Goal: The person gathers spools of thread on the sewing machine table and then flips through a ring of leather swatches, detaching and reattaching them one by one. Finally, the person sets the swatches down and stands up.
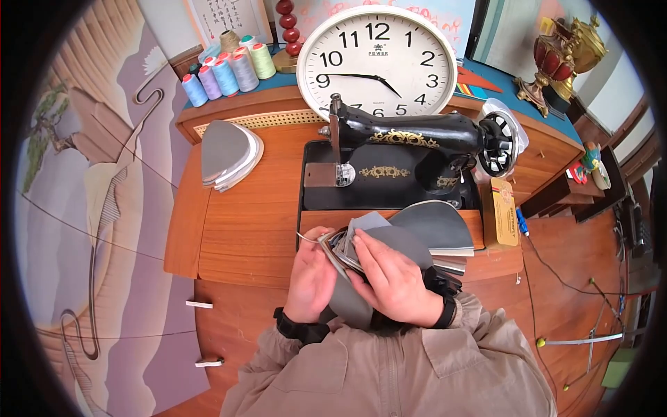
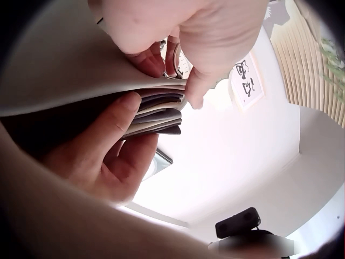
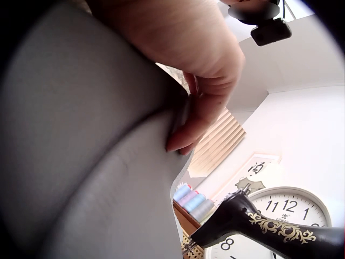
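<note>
In the head view, both hands hold a bundle of grey, leather-like sheets (image 1: 406, 240) just in front of the table's near edge. My left hand (image 1: 310, 278) grips the bundle's left end, where a thin ring (image 1: 308, 238) shows by the fingertips. My right hand (image 1: 389, 278) lies across the upper side, its fingers and thumb around the layers. Dark, cream and grey layers (image 2: 161, 116) show edge-on in the left wrist view, pinched between fingers and thumb. A broad smooth grey sheet (image 3: 124, 178) fills much of the right wrist view.
A black sewing machine (image 1: 410, 135) stands behind the hands, a large wall clock (image 1: 379, 62) behind it. Rounded grey pieces lie stacked at left (image 1: 226, 153), with more dark grey sheets (image 1: 438, 226) at right beside a yellow box (image 1: 501, 212). Thread spools (image 1: 226, 73) line the back shelf.
</note>
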Demonstrator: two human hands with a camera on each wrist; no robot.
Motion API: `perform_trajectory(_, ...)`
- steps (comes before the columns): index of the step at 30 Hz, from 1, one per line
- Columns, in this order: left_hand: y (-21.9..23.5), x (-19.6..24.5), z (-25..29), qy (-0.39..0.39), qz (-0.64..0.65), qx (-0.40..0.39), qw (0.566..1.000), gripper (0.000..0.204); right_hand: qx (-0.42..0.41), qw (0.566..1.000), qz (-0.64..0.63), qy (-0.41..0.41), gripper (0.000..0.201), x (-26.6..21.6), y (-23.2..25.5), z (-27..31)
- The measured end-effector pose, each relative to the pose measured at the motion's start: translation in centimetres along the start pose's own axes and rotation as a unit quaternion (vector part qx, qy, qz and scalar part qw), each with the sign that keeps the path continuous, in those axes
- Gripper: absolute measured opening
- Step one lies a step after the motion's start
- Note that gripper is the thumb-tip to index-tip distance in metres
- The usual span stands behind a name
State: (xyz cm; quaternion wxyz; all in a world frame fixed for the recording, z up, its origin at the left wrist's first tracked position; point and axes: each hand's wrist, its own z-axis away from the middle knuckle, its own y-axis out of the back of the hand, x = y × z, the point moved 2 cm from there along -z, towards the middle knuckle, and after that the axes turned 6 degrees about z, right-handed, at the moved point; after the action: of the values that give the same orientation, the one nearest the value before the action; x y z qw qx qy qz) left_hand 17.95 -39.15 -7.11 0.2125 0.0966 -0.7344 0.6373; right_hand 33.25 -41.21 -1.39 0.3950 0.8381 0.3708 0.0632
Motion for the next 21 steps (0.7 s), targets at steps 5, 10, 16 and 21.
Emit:
perform_trajectory(5, 0.3, -0.1, 0.0, 0.0, -0.032, -0.031, 0.999, 0.059, 0.001, 0.999, 0.044, 0.021, 0.052, -0.2, -0.2, 0.1)
perform_trajectory(10, -1.1, -0.3, 0.3, -0.039, -0.154, 0.042, 0.986, 0.059, -0.025, 0.995, 0.081, 0.053, 0.053, -0.3, -0.7, 0.5)
perform_trajectory(16, -1.1, -0.4, 0.5, -0.107, -0.174, 0.067, 0.977, 0.047, -0.054, 0.998, -0.038, 0.004, 0.051, -0.1, 0.2, 0.1)
perform_trajectory(21, -0.1, 0.7, 0.6, -0.121, -0.173, 0.075, 0.975, 0.042, -0.071, 0.983, -0.157, -0.065, 0.036, 2.3, 1.6, 0.5)
